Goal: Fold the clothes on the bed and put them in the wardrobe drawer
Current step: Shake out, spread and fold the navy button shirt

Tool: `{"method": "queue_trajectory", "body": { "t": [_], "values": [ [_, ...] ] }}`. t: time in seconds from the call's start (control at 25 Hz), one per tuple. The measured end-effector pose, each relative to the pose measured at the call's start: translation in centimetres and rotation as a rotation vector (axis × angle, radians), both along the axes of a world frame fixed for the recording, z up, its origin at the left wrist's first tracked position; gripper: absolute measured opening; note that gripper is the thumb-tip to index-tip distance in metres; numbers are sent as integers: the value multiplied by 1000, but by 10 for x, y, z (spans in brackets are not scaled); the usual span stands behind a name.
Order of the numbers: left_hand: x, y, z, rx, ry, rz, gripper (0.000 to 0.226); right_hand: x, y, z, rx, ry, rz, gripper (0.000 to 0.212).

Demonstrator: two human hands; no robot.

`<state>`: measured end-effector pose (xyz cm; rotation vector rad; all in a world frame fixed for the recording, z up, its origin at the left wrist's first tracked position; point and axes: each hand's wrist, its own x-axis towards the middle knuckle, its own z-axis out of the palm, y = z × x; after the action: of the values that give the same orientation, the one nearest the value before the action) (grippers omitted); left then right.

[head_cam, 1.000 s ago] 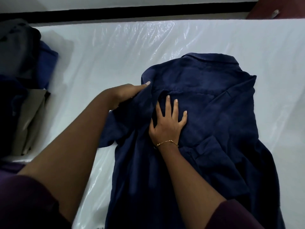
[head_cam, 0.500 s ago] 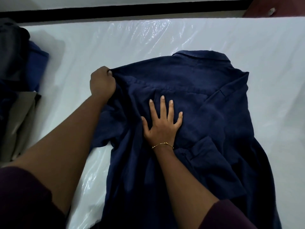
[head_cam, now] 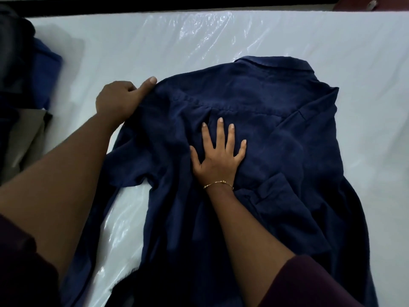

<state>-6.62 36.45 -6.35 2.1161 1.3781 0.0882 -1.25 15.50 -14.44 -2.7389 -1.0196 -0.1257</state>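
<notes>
You are looking at a dim, softly lit scene with a cool cast. The brightest patches are white glare streaks on the plastic-covered mattress [head_cam: 221, 41], one band across its far side and another near the bottom left, between your left forearm [head_cam: 66, 185] and the navy shirt [head_cam: 287, 151]. The shirt reads so dark that its folds barely separate, and its near end sinks to black. Your left forearm is in shade, while your right hand [head_cam: 218, 158] is better lit. The clothes pile [head_cam: 22, 74] casts a soft shadow on the mattress. The picture is slightly soft throughout, and the mattress's far edge bows near the corners.
</notes>
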Motion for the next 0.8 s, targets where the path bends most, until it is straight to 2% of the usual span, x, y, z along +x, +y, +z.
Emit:
{"method": "queue_trajectory", "body": {
  "t": [0.08, 0.16, 0.24, 0.32, 0.4, 0.44, 0.52, 0.6, 0.64, 0.72, 0.8],
  "values": [
    [-22, 0, 7, -339, -208, 81, 52, 0, -1, 3, -57, 46, 2, 62],
    [-47, -3, 10, -516, -266, 78, 44, -2, -2, 9, -127, 126, 13, 65],
    [-72, -11, 8, -485, -196, 36, 38, -4, 0, 18, -247, 184, 30, 62],
    [-93, -18, 3, -286, 8, -44, 36, -8, 6, 31, -277, 269, -22, 60],
    [-115, -32, 2, -140, 193, -100, 42, -23, 14, 51, -145, 421, -130, 57],
    [-125, -36, 3, -174, 206, -71, 46, -36, 18, 59, -46, 473, -156, 56],
    [-142, -43, 10, -478, 86, 100, 50, -69, 21, 68, 126, 411, -28, 53],
    [-159, -51, 28, -815, -27, 164, 45, -107, 18, 69, 122, 300, 225, 53],
    [-165, -56, 33, -905, -111, 158, 40, -118, 17, 69, 56, 321, 300, 52],
    [-176, -64, 39, -982, -385, 196, 33, -132, 15, 67, -93, 467, 313, 51],
    [-183, -74, 43, -1038, -591, 283, 22, -138, 14, 69, -126, 493, 305, 52]
  ]
}}
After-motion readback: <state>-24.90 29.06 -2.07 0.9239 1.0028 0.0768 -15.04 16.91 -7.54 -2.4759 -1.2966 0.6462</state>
